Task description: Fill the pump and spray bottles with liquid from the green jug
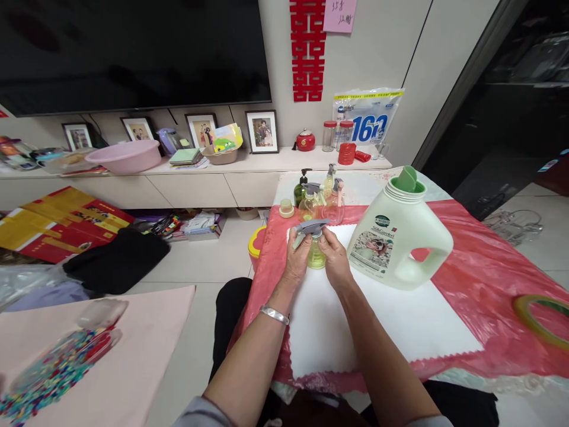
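Over the white sheet, a small spray bottle with a grey trigger head and a clear yellow-green body stands between my hands. The fingers of my left hand are closed around the trigger side of its head. My right hand grips it at the collar from the other side. Right of my hands stands a large pale green detergent jug, its mouth uncapped and a green spout showing. Just behind are a pink spray bottle, other spray bottles, a dark green pump bottle and a pale cap.
Red plastic film covers the table under the sheet, with a roll of tape at the right. On the cabinet behind stand jars, a red pot and a pink basin. A pink surface with colourful small pieces lies left.
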`<state>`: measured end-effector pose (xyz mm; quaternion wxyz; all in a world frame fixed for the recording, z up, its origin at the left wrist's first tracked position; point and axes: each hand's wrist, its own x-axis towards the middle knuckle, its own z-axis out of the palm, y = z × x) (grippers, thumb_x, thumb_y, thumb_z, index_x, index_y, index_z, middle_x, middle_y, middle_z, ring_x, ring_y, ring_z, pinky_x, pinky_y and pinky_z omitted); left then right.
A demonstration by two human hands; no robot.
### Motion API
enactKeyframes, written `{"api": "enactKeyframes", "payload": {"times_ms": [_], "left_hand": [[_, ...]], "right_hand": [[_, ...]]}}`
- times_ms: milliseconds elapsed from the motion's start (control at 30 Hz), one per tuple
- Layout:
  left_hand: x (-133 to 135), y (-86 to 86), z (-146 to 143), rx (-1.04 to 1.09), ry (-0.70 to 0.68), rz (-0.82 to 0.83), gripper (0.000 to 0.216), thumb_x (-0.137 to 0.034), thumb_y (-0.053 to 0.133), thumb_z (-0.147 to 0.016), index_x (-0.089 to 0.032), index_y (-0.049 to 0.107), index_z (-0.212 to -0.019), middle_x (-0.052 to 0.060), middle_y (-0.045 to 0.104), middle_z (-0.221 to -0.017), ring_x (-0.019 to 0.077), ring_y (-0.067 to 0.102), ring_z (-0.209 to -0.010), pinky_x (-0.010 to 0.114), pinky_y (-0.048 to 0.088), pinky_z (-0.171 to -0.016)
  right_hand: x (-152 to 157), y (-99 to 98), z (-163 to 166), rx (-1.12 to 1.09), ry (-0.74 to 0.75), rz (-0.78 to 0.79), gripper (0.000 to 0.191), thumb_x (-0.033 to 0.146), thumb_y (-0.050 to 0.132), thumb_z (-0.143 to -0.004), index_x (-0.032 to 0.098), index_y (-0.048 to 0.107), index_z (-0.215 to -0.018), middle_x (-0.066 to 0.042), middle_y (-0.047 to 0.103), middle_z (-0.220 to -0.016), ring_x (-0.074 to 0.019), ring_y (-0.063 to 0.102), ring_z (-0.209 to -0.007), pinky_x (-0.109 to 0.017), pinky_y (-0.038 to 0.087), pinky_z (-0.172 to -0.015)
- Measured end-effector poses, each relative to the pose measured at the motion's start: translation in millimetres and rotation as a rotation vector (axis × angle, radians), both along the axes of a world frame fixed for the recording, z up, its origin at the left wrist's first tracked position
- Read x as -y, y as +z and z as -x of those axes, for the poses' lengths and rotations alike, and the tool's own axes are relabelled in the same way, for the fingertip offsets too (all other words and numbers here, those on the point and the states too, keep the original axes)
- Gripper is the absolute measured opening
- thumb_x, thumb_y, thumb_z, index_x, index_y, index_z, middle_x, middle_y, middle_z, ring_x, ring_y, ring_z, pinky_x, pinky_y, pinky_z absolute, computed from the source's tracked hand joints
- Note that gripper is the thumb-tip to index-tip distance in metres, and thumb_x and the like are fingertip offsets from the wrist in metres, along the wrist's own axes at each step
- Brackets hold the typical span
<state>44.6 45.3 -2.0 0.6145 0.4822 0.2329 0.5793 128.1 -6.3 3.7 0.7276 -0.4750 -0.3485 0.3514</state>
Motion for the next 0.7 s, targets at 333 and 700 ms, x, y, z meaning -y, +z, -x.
{"api": "enactKeyframes", "payload": {"times_ms": [333, 700], "left_hand": [[-0.6, 0.7, -1.1, 0.049, 0.067, 0.079, 0.041, -0.049, 0.081, -0.078, -0.024, 0.059, -0.102, 0.000, 0.070, -0.098, 0.0164, 0.069, -0.089, 0.031, 0.056, -0.084], [1.6, 7.0, -1.4, 0.033, 0.037, 0.104, 0.035, -0.042, 0.079, -0.079, -0.025, 0.061, -0.102, -0.001, 0.070, -0.096, 0.0182, 0.069, -0.091, 0.034, 0.055, -0.090]], "right_hand": [[-1.1, -1.8, 6.2, 0.031, -0.034, 0.006, 0.064, 0.056, 0.081, -0.071, 0.022, 0.068, -0.124, -0.008, 0.061, -0.129, -0.0241, 0.056, -0.122, -0.042, 0.045, -0.110], [0.6, 4.8, 3.2, 0.081, -0.048, 0.026, 0.056, 0.056, 0.079, -0.071, 0.022, 0.073, -0.115, -0.006, 0.058, -0.126, -0.0244, 0.052, -0.126, -0.042, 0.034, -0.118]]}}
